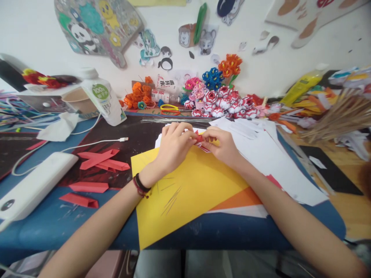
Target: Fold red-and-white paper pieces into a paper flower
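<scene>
A small red folded paper piece (199, 138) with some white on it is pinched between both hands above the far edge of a yellow sheet (191, 193). My left hand (176, 144) holds its left side, fingers curled and tips pressed together. On its right side, my right hand (220, 143) grips it between thumb and fingers. The fingertips partly hide its shape. Several thin wires or sticks (173, 200) lie on the yellow sheet near my left wrist. To the left, several red folded paper strips (104, 160) rest on the dark mat and blue table.
A white power bank (37, 185) with a cable lies at left, near a white bottle (104, 98). White papers (278, 162) spread at right. Red-and-white paper flowers (223, 104) and yellow-handled scissors (171, 108) stand along the back. A bundle of brown sticks (339, 116) is far right.
</scene>
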The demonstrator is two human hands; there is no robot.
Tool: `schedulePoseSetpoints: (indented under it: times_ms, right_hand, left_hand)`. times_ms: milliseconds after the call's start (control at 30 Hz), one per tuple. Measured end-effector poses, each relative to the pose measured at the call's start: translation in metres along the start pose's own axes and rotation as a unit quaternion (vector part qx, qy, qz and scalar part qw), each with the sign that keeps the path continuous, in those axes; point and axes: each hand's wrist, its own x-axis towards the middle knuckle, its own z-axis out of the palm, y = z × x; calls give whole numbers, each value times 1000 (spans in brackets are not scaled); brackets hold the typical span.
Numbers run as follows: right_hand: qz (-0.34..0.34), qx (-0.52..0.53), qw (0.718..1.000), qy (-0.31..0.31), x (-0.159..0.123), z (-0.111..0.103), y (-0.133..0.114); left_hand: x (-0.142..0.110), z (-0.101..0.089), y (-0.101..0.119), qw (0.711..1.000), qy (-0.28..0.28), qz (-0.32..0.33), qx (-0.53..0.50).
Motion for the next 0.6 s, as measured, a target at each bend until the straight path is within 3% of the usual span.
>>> schedulePoseSetpoints:
  times_ms: [67,233,467,600]
  right_hand:
    - [11,-10,1000,19,1,-2,1]
    - [3,-27,1000,12,2,-3,3]
    - [-28,-56,998,-7,0,0,2]
    - [-9,-59,998,-27,0,3,-3]
  left_hand:
    - [-1,-3,3,999,20,-2,36]
    - [-6,-1,10,985,17,77,155]
    - [-10,10,19,973,33,98,207]
    - [-11,13,14,972,36,92,213]
